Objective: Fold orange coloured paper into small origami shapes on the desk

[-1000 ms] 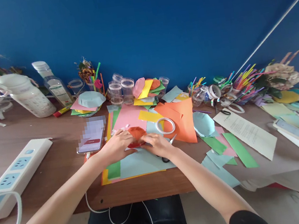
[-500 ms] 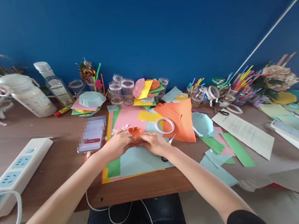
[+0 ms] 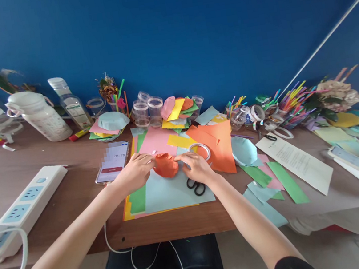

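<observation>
Orange and creased, the rounded paper dome (image 3: 165,165) rests on a smooth pale-blue sheet (image 3: 171,195). The left hand (image 3: 136,171) pinches its nine-o'clock rim, fingers curled; the right hand (image 3: 196,167) pinches at three o'clock. Black-handled scissors (image 3: 197,187) lie at five o'clock.

Arms outstretched — left hand (image 3: 137,170), right hand (image 3: 196,166) near, fingers curled.
</observation>
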A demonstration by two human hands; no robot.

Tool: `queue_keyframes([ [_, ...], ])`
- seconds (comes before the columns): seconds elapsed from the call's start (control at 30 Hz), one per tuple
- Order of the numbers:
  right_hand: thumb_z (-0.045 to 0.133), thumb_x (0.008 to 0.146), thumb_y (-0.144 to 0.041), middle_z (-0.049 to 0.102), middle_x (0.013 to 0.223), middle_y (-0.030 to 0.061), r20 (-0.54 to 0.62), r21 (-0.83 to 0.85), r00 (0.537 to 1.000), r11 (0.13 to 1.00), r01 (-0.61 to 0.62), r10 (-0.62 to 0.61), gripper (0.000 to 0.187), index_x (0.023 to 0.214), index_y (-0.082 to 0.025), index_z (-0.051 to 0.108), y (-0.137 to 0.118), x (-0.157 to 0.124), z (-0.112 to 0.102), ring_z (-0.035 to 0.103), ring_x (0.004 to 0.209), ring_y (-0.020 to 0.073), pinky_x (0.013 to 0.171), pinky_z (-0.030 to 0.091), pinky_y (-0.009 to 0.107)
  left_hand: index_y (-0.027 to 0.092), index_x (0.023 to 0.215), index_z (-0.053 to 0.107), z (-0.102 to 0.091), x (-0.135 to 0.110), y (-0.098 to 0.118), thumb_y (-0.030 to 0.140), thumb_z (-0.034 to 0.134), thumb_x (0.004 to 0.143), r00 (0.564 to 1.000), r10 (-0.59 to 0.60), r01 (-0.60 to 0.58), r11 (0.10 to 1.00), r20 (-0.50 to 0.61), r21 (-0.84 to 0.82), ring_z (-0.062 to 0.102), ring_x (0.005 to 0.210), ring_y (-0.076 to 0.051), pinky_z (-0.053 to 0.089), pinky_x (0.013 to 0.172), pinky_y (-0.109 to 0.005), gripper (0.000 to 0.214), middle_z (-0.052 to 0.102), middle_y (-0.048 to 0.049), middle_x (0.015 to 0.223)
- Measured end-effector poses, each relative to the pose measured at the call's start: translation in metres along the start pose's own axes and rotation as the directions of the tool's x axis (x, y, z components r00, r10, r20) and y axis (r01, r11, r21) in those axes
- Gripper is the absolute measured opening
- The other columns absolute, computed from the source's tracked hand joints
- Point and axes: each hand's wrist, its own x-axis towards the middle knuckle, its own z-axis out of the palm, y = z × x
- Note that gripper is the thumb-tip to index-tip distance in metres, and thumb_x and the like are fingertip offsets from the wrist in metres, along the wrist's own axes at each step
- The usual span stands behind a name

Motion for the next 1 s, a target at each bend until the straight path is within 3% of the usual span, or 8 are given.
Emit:
queue_keyframes([
  [0.1,0.047,0.073,-0.001,0.068,0.105,0.0043,0.056,-0.032,0.998,0.999,0.019,-0.017,0.042,0.107,-0.021,0.061,0.003,0.0,0.002,0.06,0.101,0.0187,0.089,0.047,0.032,0.016,0.094,0.059,-0.001,0.0,0.011,0.016,0.05,0.085,1.0,-0.017,0.016,1.0,0.015,0.01,0.055,0.094,-0.024,0.036,0.083,-0.037,0.012,0.062,-0.0074,0.097],
  [0.23,0.052,0.077,-0.006,0.069,0.103,0.0068,0.066,-0.07,0.996,0.995,0.067,-0.063,0.032,0.105,-0.018,0.062,0.001,0.0,0.004,0.062,0.099,0.0201,0.088,0.047,0.034,0.017,0.095,0.059,0.01,0.001,0.015,0.036,0.051,0.091,0.999,0.024,-0.024,1.0,0.04,0.016,0.056,0.086,-0.022,0.037,0.081,-0.038,0.021,0.062,-0.0059,0.093],
  [0.4,0.053,0.08,-0.007,0.069,0.102,0.0076,0.058,-0.075,0.992,0.99,0.121,-0.116,0.027,0.103,-0.018,0.063,0.002,0.0,0.005,0.062,0.099,0.0205,0.089,0.047,0.034,0.017,0.093,0.062,0.02,0.004,0.011,0.03,0.042,0.096,0.998,-0.014,0.016,0.999,0.067,-0.031,0.057,0.079,-0.019,0.038,0.076,-0.035,0.023,0.062,-0.0035,0.085],
  [0.67,0.046,0.085,-0.006,0.069,0.099,0.0099,0.099,-0.07,0.982,0.983,0.17,-0.163,0.029,0.108,-0.015,0.061,0.005,0.0,0.009,0.062,0.095,0.0211,0.088,0.048,0.037,0.023,0.11,0.06,0.017,0.007,0.012,0.023,0.045,0.095,1.0,-0.015,0.019,0.969,0.021,-0.248,0.057,0.101,-0.02,0.04,0.084,-0.035,0.022,0.065,-0.0036,0.109],
  [0.83,0.049,0.081,-0.004,0.068,0.106,0.0089,0.079,-0.027,0.985,0.987,0.159,-0.156,0.035,0.112,-0.018,0.059,0.005,-0.001,0.005,0.06,0.103,0.0208,0.093,0.046,0.038,0.02,0.1,0.065,0.02,0.003,0.003,0.024,0.045,0.095,0.999,-0.012,0.02,0.964,0.032,-0.265,0.06,0.092,-0.019,0.042,0.082,-0.034,0.021,0.067,-0.0048,0.1],
  [1.0,0.052,0.086,-0.01,0.069,0.1,0.0085,0.114,-0.05,0.982,0.987,0.156,-0.149,0.028,0.111,-0.018,0.06,0.006,-0.002,0.012,0.062,0.098,0.0211,0.087,0.049,0.036,0.019,0.099,0.064,0.016,-0.001,0.004,0.025,0.048,0.092,0.999,-0.036,0.034,0.975,-0.004,-0.221,0.06,0.092,-0.02,0.04,0.085,-0.036,0.018,0.066,-0.0047,0.102],
])
